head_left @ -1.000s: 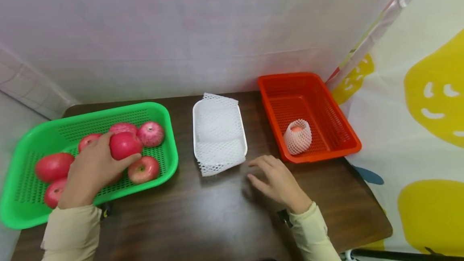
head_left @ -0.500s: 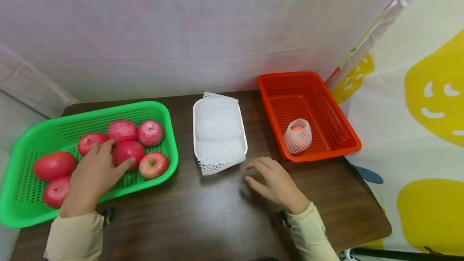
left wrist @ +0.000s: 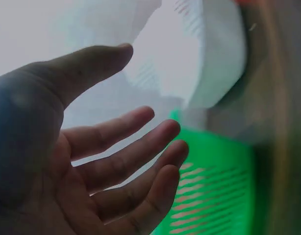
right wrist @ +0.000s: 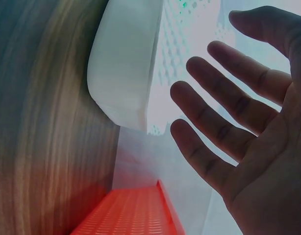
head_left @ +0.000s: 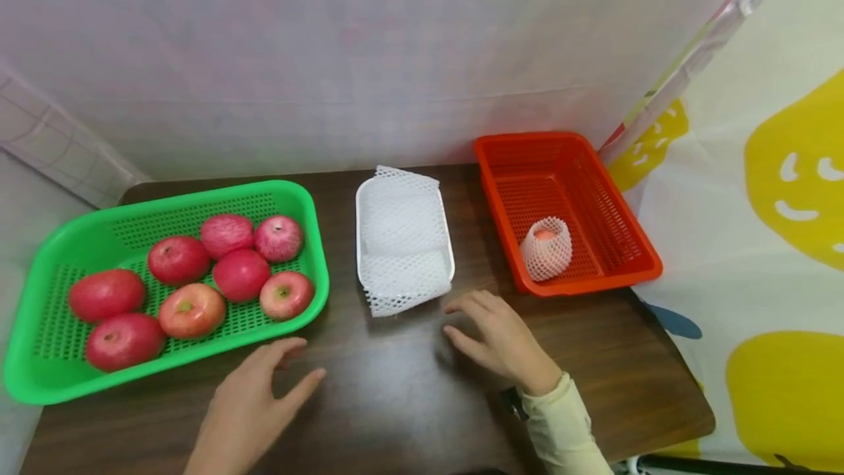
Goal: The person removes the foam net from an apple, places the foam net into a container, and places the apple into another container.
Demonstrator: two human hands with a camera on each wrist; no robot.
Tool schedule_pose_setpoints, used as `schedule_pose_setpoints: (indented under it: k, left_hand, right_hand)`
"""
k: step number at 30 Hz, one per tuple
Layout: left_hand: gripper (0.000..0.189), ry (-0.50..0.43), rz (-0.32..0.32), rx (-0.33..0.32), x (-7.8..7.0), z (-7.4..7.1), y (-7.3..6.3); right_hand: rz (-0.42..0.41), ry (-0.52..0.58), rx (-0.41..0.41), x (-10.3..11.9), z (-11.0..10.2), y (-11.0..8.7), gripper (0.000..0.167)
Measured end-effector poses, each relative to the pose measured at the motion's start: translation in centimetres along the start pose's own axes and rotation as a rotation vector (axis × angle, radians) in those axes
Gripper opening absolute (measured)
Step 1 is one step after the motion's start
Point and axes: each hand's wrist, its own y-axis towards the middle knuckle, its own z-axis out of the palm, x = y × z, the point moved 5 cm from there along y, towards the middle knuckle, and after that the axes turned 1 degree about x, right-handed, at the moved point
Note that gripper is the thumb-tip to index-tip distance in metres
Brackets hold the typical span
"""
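My left hand (head_left: 253, 402) hovers over the table just in front of the green basket (head_left: 59, 387), fingers loosely bent and holding nothing. Several red apples (head_left: 241, 275) lie in that basket. My right hand (head_left: 497, 336) is above the table between the white tray (head_left: 360, 240) and the red basket (head_left: 488, 189), its fingers relaxed with nothing in them. White foam net sleeves (head_left: 404, 226) fill the tray and hang over its near rim. Both wrist views show spread fingers, the left hand (left wrist: 121, 166) near the green basket, the right hand (right wrist: 238, 112) near the tray.
Inside the red basket, at its near left corner, sits an apple in a foam net (head_left: 546, 249). The dark wooden table (head_left: 369, 416) extends in front of the containers. A pale cloth wall (head_left: 316, 57) stands behind, and a patterned cloth (head_left: 758, 277) hangs at the right.
My left hand has let go of an apple in the green basket and drawn back toward the table's front, to the right. The right hand has barely moved.
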Motion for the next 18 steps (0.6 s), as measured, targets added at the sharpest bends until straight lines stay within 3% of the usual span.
schedule_pose_setpoints:
  k: [4, 10, 15, 18]
  left_hand:
    - [0.051, -0.011, -0.008, 0.076, -0.1, 2.5, -0.4]
    - [0.052, 0.001, 0.04, 0.05, -0.1, 3.2, -0.1]
    - [0.053, 0.008, 0.061, 0.06, -0.2, 3.3, 0.2]
    - [0.053, 0.008, 0.058, 0.083, -0.3, 3.5, 0.3]
  right_hand:
    - [0.001, -0.002, -0.005, 0.1, 0.2, -0.2, 0.026]
    - [-0.032, -0.024, -0.023, -0.1, -1.2, 0.0, 0.027]
    - [-0.044, -0.125, -0.026, -2.2, -6.0, 1.3, 0.03]
    - [0.019, -0.24, 0.028, -4.5, -9.7, 2.6, 0.036]
